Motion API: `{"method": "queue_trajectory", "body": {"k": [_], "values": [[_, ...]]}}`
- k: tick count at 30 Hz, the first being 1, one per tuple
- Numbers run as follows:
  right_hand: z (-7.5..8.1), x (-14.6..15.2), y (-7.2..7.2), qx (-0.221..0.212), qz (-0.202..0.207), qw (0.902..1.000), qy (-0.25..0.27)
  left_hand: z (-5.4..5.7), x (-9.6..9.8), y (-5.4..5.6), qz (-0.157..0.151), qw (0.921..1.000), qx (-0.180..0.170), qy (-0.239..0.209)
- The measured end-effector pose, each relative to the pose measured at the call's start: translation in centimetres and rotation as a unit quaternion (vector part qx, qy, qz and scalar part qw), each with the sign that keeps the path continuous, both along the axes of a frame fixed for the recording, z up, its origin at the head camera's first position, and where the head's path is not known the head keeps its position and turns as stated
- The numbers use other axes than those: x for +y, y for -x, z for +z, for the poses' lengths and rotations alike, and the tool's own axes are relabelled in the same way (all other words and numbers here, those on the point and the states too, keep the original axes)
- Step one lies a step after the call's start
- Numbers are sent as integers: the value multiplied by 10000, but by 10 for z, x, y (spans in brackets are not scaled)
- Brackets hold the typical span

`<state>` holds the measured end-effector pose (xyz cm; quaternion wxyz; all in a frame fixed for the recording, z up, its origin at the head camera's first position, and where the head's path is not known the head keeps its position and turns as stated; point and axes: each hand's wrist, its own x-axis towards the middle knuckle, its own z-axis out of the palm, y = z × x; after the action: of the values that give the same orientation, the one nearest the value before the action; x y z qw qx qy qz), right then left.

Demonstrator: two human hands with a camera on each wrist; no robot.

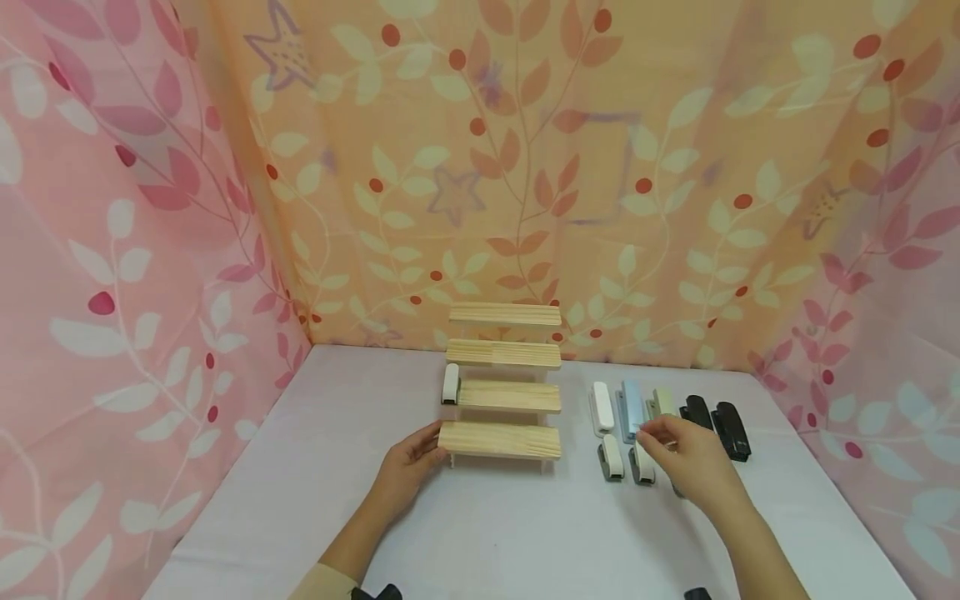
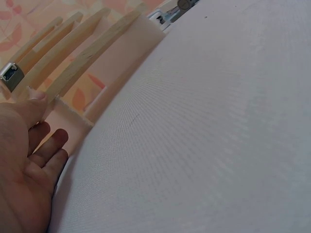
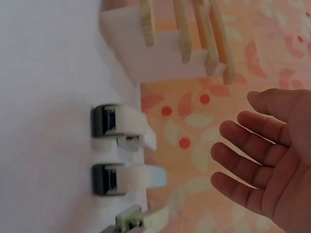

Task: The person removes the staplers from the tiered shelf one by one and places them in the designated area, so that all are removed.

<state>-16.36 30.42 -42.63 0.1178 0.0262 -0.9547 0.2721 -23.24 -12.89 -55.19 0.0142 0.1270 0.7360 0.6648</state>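
Note:
A tiered display stand (image 1: 498,440) has several pale wooden steps on light side panels. My left hand (image 1: 411,467) touches the left end of its lowest step; the left wrist view shows the fingers relaxed and apart beside the side panel. A small white stapler (image 1: 450,383) with a dark base stands at the left end of the second step. My right hand (image 1: 693,462) hovers over the staplers at the right, holding nothing, its fingers loosely extended in the right wrist view. Nearest it are a small white stapler (image 1: 642,464) and a light green stapler (image 1: 663,402).
Right of the stand lie a taller white stapler (image 1: 602,407), a blue stapler (image 1: 632,400), another small white stapler (image 1: 612,458) and two black staplers (image 1: 732,429). The right hand partly covers a dark-based item. Patterned curtains (image 1: 465,167) border the white table (image 1: 337,400).

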Motion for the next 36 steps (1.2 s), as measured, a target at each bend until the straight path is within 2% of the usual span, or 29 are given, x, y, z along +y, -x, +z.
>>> {"method": "queue_trajectory", "body": {"k": [8,16,21,26,31,36], "values": [[18,-66,25,477,696,9961,254,0,1,2,-66,9999,6,-78],[18,-116,48,718,1137,9895,534,1,0,2,-58,10000,-27,-34],[16,-143,63,683,1233,9875,705,-1,-3,2,4,10000,-60,-62],[12,-168,74,607,1270,9881,615,-1,-4,2,-26,10000,9,-79],[7,-189,80,482,1330,9880,617,-1,-3,2,-55,10000,-8,-37],[4,-207,81,429,1361,9860,862,-3,-2,1,-81,10000,6,-45]]}}
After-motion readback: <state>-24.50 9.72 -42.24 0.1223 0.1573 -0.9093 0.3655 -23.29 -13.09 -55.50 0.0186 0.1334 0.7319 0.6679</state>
